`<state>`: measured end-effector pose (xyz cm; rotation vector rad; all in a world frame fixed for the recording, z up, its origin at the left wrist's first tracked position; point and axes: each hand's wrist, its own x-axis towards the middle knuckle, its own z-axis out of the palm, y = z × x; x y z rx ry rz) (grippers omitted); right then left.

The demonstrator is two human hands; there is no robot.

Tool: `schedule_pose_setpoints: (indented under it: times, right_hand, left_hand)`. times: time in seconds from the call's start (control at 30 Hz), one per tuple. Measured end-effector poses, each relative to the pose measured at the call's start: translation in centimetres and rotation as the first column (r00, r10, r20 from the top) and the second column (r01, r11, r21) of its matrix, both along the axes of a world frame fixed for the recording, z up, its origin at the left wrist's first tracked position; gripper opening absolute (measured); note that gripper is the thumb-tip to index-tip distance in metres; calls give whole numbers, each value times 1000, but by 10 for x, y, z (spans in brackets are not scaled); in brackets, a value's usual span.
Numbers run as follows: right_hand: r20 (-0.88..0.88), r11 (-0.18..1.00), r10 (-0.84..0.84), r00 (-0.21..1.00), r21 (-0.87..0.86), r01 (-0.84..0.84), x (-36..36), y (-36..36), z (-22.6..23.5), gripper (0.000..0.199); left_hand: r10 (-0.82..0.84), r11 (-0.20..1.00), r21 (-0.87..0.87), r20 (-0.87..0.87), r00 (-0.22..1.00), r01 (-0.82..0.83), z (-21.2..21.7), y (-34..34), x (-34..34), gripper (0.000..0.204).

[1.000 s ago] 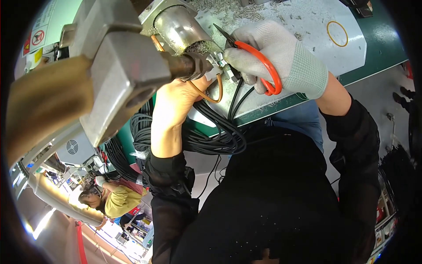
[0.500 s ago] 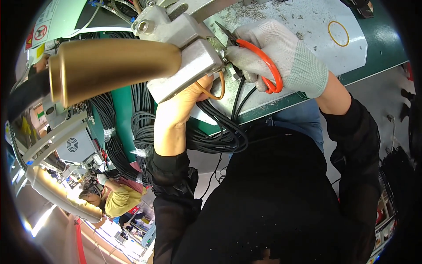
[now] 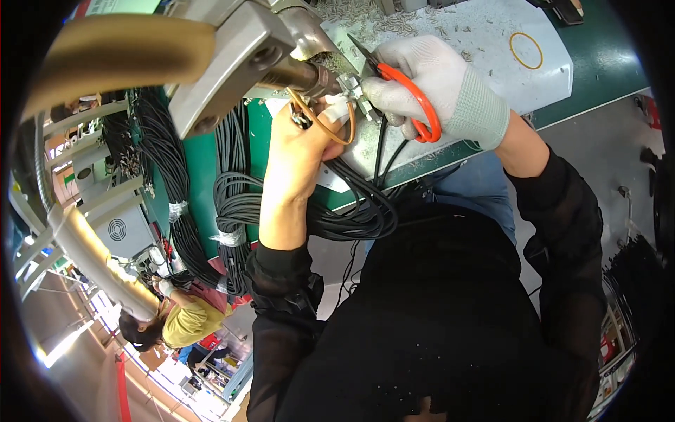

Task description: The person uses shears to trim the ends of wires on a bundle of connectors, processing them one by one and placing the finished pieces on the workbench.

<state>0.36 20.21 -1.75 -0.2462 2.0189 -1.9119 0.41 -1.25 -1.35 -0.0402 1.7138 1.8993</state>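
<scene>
At the edge of the green bench [image 3: 605,63], over a white sheet [image 3: 485,49] strewn with small offcuts, the gloved right hand [image 3: 436,84] is closed around orange-handled snips [image 3: 408,98], their blades pointing up and left. The bare left hand [image 3: 302,148] is curled around a bundle of black cables [image 3: 351,204] and a small white connector [image 3: 341,109], just beside the snips. A yellow rubber band [image 3: 526,50] lies on the sheet, well apart

Gloved right hand [image 3: 429,77] grips orange-handled snips [image 3: 401,88]; bare left hand [image 3: 299,151] pinches black cables [image 3: 351,204] over the green bench [image 3: 605,63].
</scene>
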Motion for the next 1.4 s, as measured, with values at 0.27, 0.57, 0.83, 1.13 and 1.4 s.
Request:
schedule_pose_setpoints:
  times: [0.27, 0.57, 0.83, 1.13, 1.4]
  right_hand:
    - [180, 999, -49, 982, -8, 51, 37, 21, 28, 15]
    - [-509, 973, 71, 858, 223, 52, 77, 15, 35, 14]
    - [-661, 930, 78, 746, 319, 185, 89, 14, 42, 17]
    - [-242, 765, 158, 957, 643, 37, 89, 47, 55, 20]
    - [-127, 999, -4, 992, 44, 9, 87, 20, 83, 17]
  left_hand:
    - [213, 967, 141, 19, 977, -213, 4, 10, 57, 25]
    - [30, 955, 293, 89, 996, -55, 29, 12, 100, 16]
    - [116, 991, -44, -133, 984, -122, 44, 29, 107, 9]
    - [27, 996, -73, -243, 970, -46, 42, 32, 94, 9]
    - [-404, 894, -290, -193, 894, 342, 55, 35, 100, 12]
